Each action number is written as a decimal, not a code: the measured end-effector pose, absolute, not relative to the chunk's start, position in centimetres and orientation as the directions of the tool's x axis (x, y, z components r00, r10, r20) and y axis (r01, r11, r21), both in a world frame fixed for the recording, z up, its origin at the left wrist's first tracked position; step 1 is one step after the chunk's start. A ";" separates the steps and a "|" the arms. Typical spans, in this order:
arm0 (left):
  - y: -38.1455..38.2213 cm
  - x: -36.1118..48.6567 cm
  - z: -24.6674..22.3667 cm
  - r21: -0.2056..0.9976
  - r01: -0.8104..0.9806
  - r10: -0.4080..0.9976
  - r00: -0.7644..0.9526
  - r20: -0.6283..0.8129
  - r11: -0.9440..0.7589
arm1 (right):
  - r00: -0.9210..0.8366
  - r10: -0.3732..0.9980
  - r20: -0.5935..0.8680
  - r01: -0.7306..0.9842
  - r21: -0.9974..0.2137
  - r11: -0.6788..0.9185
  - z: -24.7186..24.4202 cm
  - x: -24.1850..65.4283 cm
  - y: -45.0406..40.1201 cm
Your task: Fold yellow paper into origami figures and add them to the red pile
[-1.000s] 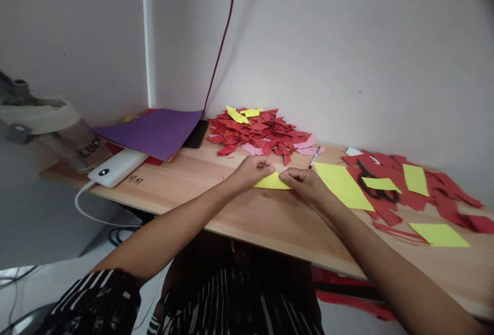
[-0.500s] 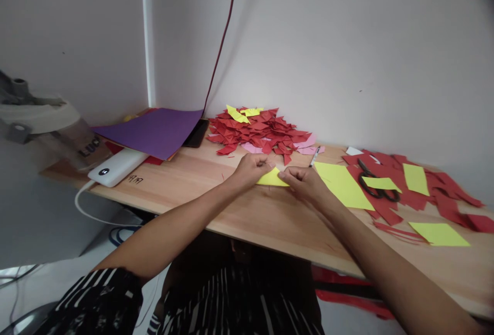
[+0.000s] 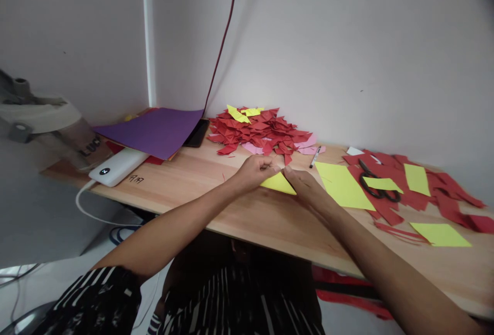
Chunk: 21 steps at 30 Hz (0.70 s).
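Between my two hands lies a small folded piece of yellow paper (image 3: 278,184), low over the front part of the wooden table (image 3: 239,216). My left hand (image 3: 254,171) pinches its upper left side, thumb and fingers together. On the right side of the paper is my right hand (image 3: 303,183), its fingers closed at the top edge and partly hidden behind the thumb and palm. Just behind my hands rises a heap of folded red paper pieces (image 3: 262,131), with a few folded yellow pieces (image 3: 238,113) on top and pink ones beneath.
Right of my hands lie a yellow sheet (image 3: 343,186), a pen (image 3: 315,157), black scissors (image 3: 366,170) under a yellow strip, and red paper scraps (image 3: 417,191). At left are a purple sheet (image 3: 154,129), a phone (image 3: 197,133), a white power bank (image 3: 118,166) and a clear container (image 3: 73,139).
My right hand has turned and its fingers have straightened along the paper's edge. More of the yellow paper shows, tilted down to the right. My left hand has shifted slightly right.
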<state>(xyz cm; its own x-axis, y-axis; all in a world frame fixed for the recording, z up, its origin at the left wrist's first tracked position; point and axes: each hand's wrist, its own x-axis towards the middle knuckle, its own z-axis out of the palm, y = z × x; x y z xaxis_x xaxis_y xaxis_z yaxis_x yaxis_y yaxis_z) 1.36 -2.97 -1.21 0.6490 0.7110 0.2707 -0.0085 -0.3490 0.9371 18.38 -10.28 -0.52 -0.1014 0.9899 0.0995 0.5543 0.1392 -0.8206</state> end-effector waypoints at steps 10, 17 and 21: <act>-3.1 1.7 -1.5 0.956 0.001 0.725 0.652 0.221 -0.293 | -0.083 0.983 0.162 0.576 -0.797 0.180 -1.0 18.0 -9.8; -2.9 1.8 -1.8 0.957 0.071 0.772 0.609 0.182 -0.282 | -0.057 0.984 0.168 0.636 -0.753 0.166 -1.1 17.7 -10.1; -3.0 1.8 -1.4 0.915 0.162 0.805 0.547 0.229 -0.370 | -0.020 0.974 0.227 0.698 -0.694 0.176 -0.8 17.6 -10.4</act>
<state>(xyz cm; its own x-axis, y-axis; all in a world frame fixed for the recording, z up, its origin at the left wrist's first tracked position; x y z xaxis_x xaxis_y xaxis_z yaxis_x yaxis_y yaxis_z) 1.75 -3.03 -1.37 0.5473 0.8051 0.2287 0.1616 -0.3697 0.9150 17.60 -10.36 -0.82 -0.0200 0.9737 0.2271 0.6981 0.1762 -0.6940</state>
